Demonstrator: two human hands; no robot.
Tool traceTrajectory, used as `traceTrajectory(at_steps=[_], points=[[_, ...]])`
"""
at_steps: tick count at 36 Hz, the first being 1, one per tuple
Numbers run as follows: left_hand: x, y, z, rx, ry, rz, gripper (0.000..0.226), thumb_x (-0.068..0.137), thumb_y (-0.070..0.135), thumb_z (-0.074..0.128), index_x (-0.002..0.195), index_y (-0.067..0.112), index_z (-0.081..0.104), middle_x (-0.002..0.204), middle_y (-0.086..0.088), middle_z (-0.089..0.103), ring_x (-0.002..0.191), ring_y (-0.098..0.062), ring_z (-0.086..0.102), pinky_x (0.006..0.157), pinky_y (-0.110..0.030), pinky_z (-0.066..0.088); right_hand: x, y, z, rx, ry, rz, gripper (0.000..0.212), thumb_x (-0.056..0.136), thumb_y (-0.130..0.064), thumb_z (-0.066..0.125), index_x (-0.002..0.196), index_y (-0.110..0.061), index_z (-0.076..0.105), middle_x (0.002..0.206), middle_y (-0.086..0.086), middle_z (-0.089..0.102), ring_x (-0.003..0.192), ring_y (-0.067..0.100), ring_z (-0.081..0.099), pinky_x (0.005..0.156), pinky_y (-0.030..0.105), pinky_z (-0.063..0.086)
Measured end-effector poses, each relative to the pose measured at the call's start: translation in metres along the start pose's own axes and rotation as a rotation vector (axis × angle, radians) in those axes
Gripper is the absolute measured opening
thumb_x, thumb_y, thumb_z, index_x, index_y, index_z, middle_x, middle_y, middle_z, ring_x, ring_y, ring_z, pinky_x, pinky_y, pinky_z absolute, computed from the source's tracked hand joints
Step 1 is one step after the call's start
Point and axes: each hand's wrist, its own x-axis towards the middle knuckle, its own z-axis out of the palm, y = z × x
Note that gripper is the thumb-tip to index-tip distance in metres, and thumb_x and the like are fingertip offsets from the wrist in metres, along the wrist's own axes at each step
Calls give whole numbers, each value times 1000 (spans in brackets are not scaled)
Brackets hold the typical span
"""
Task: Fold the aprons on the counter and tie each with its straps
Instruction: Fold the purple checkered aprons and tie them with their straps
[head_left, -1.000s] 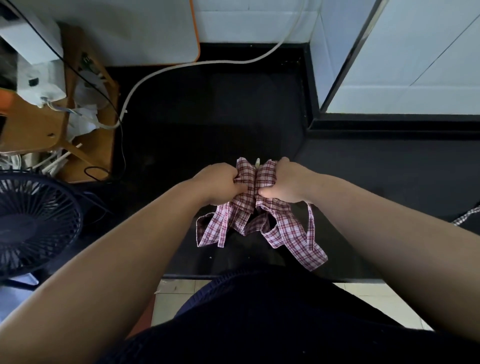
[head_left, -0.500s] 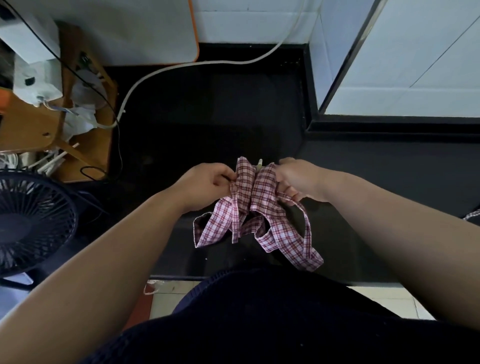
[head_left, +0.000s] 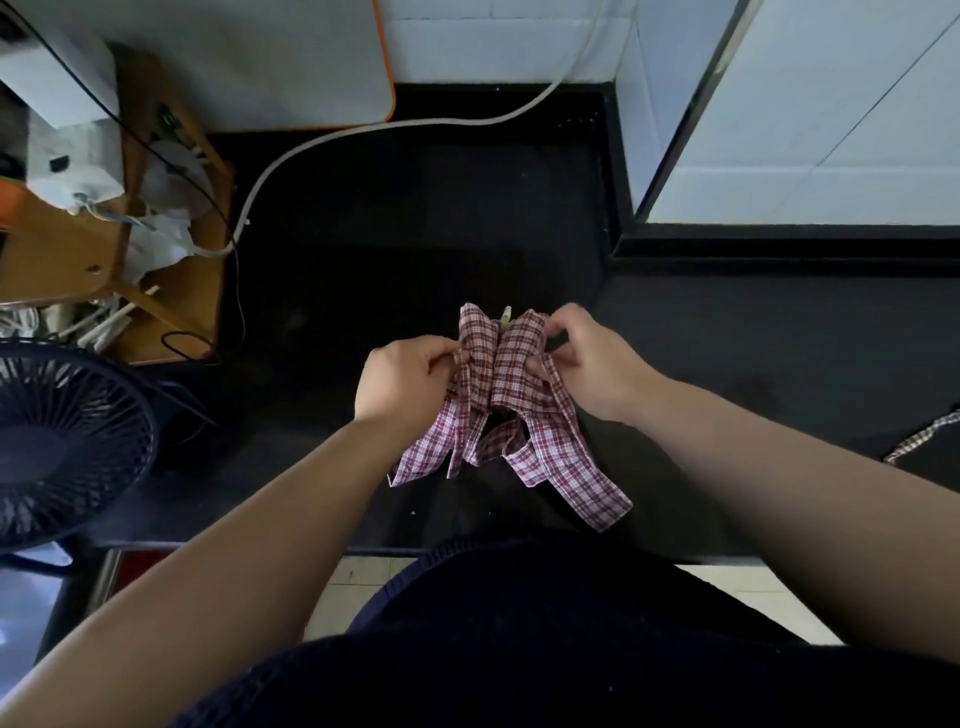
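A red-and-white checked apron (head_left: 511, 364) is bunched into a small bundle above the black counter (head_left: 415, 234), held between both hands. My left hand (head_left: 402, 379) pinches a strap at the bundle's left side. My right hand (head_left: 592, 364) pinches the cloth and a strap on its right side. Loose straps (head_left: 571, 467) hang down from the bundle toward the counter's front edge. The end of another checked apron (head_left: 924, 436) pokes in at the far right edge.
A white hose (head_left: 363, 130) curves across the back of the counter. A dark fan (head_left: 62, 447) stands at the left, with a wooden stool (head_left: 67, 249) holding clutter behind it. White tiled walls rise at the back and right.
Both hands have loosened from tight fists at the bundle's middle and moved slightly apart, now pinching straps at its sides. The hanging straps have shifted a little.
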Motion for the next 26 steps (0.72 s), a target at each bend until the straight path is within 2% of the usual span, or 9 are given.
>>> traceTrajectory(at_steps=[2, 5, 7, 9, 12, 15, 17, 22, 26], points=[[-2, 0, 6, 30, 56, 36, 24, 96, 18, 57, 116, 18, 70, 107, 2, 69, 83, -11, 62, 63, -15, 46, -1, 2, 4, -106, 63, -88, 11, 96, -13, 52, 105, -17, 58, 98, -4, 63, 87, 9, 62, 66, 7, 42], [-5, -3, 14, 50, 158, 99, 24, 94, 8, 58, 115, 10, 70, 117, -3, 58, 106, -17, 55, 82, -21, 46, -2, 2, 8, -203, 106, -188, 24, 97, -7, 49, 113, -7, 67, 105, 1, 67, 85, 10, 62, 66, 3, 37], [-8, -6, 17, 45, 200, 193, 25, 91, 0, 59, 112, 5, 71, 111, -8, 61, 102, -22, 58, 82, -23, 48, 0, 1, 10, -216, 118, -258, 22, 96, -10, 52, 109, -3, 69, 101, 5, 67, 89, 15, 60, 71, 10, 36], [-11, -10, 20, 33, 229, 299, 26, 87, -6, 60, 109, 4, 72, 102, -8, 66, 95, -23, 63, 79, -19, 48, 2, 1, 14, -208, 102, -249, 22, 97, -12, 51, 91, -2, 69, 85, -4, 54, 79, 10, 50, 70, 18, 34], [-12, -12, 23, -55, 250, 372, 26, 85, -4, 63, 105, 8, 74, 99, 1, 66, 94, -21, 65, 81, -25, 53, 5, -2, 17, -157, 78, -165, 34, 99, -16, 47, 65, -15, 50, 77, -9, 41, 68, 3, 42, 66, 21, 30], [-14, -10, 25, -85, 223, 436, 28, 83, 2, 64, 108, 11, 73, 102, 6, 64, 99, -22, 64, 87, -36, 54, 7, -3, 17, -68, 120, -158, 23, 98, -19, 51, 100, -8, 71, 102, -6, 65, 93, 6, 57, 80, 18, 40], [-15, -8, 27, -95, 203, 441, 32, 82, -1, 59, 109, 9, 72, 103, 5, 64, 101, -21, 64, 89, -35, 53, 7, -3, 17, 6, 156, -147, 24, 96, -18, 55, 116, -12, 69, 113, -1, 68, 105, 9, 60, 88, 15, 42], [-16, 4, 27, -260, 99, 184, 21, 93, 8, 59, 108, 15, 73, 93, 18, 60, 90, 2, 60, 80, -6, 45, 6, -3, 23, 187, 143, -91, 24, 97, -20, 52, 108, -10, 71, 97, 0, 70, 92, 10, 64, 82, 24, 51], [-13, 8, 20, -384, -10, 108, 19, 93, 11, 61, 104, 23, 71, 91, 18, 62, 88, 6, 60, 83, -8, 47, 6, -2, 27, 162, 96, -141, 25, 98, -17, 51, 111, -9, 69, 97, -2, 68, 91, 8, 62, 78, 17, 49]])
